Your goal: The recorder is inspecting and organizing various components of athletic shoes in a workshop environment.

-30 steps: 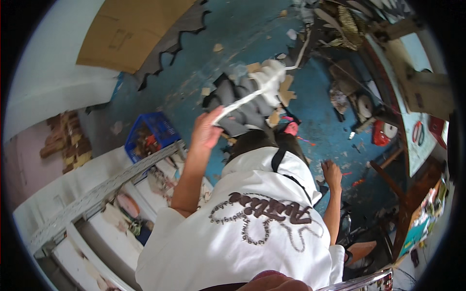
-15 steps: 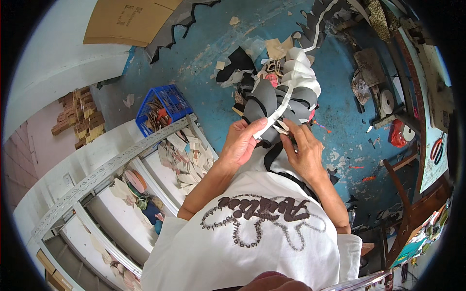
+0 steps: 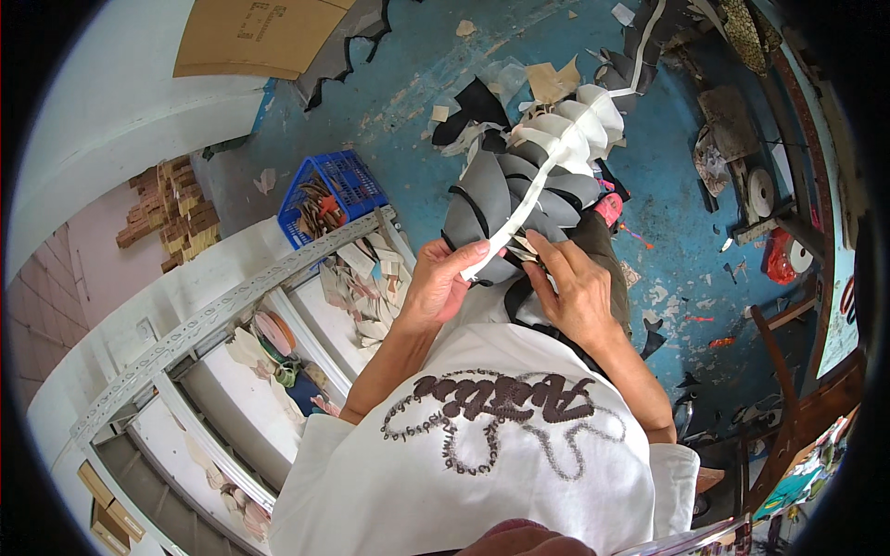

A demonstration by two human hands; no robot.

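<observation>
A long white strip (image 3: 532,199) runs away from me across a chain of curved grey shoe-upper pieces (image 3: 477,195) with black edging. Farther along it hang white curved pieces (image 3: 579,125) of similar form. My left hand (image 3: 445,280) pinches the near end of the strip between thumb and fingers. Close beside it, the curled fingers of my right hand (image 3: 573,285) grip a small pointed tool (image 3: 525,248) with pale tips, next to the strip and the grey pieces. The fingers hide most of this tool, so its exact kind is unclear.
A blue plastic basket (image 3: 345,190) of scraps stands at the left, by a metal rack (image 3: 232,324) holding loose cut pieces. Scraps, including a black piece (image 3: 477,107), litter the blue floor. At the right are a wooden frame (image 3: 779,357) and a white roll (image 3: 760,193).
The chain of pieces has shifted and spread slightly in view, and more of my leg and a pink shoe shows. Both hands keep their grip, with the left a little lower along the strip.
</observation>
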